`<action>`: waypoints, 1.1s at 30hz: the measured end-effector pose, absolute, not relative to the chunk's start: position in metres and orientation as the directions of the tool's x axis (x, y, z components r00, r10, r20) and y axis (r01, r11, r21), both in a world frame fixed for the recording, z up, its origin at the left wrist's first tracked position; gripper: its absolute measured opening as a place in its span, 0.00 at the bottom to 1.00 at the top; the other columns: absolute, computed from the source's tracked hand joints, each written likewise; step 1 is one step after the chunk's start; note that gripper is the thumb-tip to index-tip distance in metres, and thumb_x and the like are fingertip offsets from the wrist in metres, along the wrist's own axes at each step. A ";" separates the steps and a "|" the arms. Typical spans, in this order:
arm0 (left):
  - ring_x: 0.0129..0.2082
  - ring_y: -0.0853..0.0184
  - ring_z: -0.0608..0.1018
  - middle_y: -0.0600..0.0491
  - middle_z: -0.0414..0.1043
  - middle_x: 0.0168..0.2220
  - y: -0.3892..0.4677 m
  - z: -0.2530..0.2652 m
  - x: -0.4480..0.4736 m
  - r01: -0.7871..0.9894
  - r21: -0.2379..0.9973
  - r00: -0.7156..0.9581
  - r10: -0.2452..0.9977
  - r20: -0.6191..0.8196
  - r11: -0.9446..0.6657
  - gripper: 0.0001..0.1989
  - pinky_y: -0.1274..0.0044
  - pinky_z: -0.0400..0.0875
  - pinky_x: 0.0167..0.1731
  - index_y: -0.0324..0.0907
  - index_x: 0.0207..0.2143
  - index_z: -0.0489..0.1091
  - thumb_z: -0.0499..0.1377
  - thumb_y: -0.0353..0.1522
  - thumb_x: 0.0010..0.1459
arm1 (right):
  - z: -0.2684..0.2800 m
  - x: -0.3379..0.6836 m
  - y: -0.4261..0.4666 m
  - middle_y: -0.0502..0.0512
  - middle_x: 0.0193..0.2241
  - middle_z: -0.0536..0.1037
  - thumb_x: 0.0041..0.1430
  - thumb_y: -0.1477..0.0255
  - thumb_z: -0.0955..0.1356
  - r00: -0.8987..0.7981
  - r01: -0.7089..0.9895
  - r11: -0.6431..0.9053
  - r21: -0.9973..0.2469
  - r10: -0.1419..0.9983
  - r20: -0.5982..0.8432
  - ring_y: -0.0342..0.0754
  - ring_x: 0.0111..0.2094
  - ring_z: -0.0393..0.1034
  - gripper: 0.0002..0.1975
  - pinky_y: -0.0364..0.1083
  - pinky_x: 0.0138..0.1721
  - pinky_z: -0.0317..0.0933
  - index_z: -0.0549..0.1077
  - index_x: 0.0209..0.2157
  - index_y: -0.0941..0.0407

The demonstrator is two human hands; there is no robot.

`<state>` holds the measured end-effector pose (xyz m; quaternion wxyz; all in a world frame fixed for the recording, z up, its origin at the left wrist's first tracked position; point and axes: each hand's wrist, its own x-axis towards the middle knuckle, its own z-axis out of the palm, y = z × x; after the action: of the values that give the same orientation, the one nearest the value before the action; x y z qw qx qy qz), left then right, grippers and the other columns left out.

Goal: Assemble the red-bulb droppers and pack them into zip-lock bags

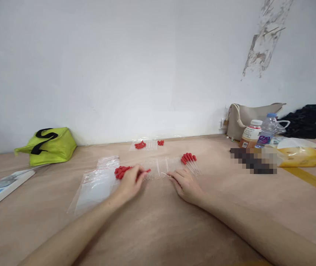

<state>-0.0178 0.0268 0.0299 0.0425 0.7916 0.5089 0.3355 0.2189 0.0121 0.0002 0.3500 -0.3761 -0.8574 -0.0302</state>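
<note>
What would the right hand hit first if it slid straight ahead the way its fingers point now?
Most likely the row of clear tubes: the right hand points up-left at it, fingertips about touching, though depth is unclear.

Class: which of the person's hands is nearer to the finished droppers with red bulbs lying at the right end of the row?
The right hand. It rests just below and left of the finished droppers; the left hand is farther left, beside the loose red bulbs.
</note>
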 end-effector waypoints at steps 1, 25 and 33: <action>0.30 0.67 0.73 0.54 0.71 0.30 0.015 0.021 -0.005 0.720 0.448 0.303 0.821 0.484 -0.530 0.06 0.76 0.66 0.30 0.42 0.32 0.64 0.50 0.34 0.58 | -0.003 0.219 0.011 0.57 0.35 0.73 0.60 0.74 0.56 -0.475 0.633 0.737 -0.238 0.612 0.632 0.46 0.35 0.65 0.12 0.45 0.37 0.53 0.66 0.42 0.58; 0.32 0.69 0.73 0.54 0.72 0.32 -0.004 0.003 0.013 0.472 0.619 0.447 0.775 0.446 -0.628 0.08 0.79 0.65 0.34 0.41 0.33 0.69 0.50 0.31 0.58 | -0.007 0.221 0.006 0.51 0.30 0.73 0.59 0.74 0.58 -0.590 0.573 0.787 -0.228 0.590 0.551 0.41 0.29 0.63 0.11 0.45 0.35 0.44 0.70 0.39 0.53; 0.32 0.69 0.73 0.54 0.73 0.31 -0.005 0.004 0.013 0.494 0.613 0.447 0.785 0.429 -0.617 0.08 0.80 0.66 0.33 0.41 0.32 0.70 0.51 0.30 0.58 | -0.007 0.218 0.007 0.51 0.27 0.72 0.58 0.74 0.58 -0.579 0.638 0.756 -0.146 0.595 0.557 0.40 0.26 0.60 0.11 0.45 0.33 0.41 0.71 0.33 0.55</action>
<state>0.0129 -0.0046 0.0035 0.2045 0.8257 0.3871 0.3557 0.2182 0.0071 -0.0069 0.3002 -0.3472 -0.8878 -0.0353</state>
